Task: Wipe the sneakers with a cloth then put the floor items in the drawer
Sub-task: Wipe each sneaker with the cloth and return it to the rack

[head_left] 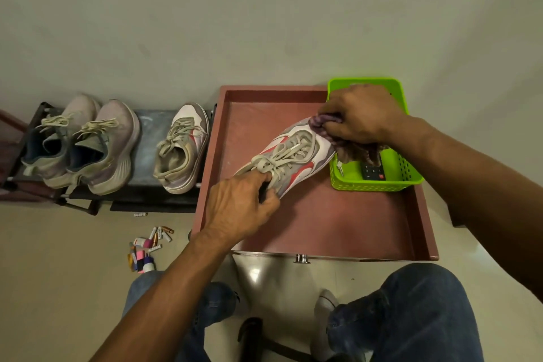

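My left hand (241,206) grips the heel end of a grey, white and red sneaker (293,156) held over the open reddish drawer (323,214). My right hand (357,114) holds a bunched purple cloth (352,147) against the sneaker's toe. The matching sneaker (182,150) stands on a low shoe rack (147,141) to the left. Beside it sits a pale grey pair (82,144). Several small batteries and colourful items (148,248) lie on the floor in front of the rack.
A green plastic basket (408,173) sits in the drawer's back right corner with a black remote (373,170) in it. The drawer knob (301,258) faces my knees. A plain wall rises behind the rack and drawer.
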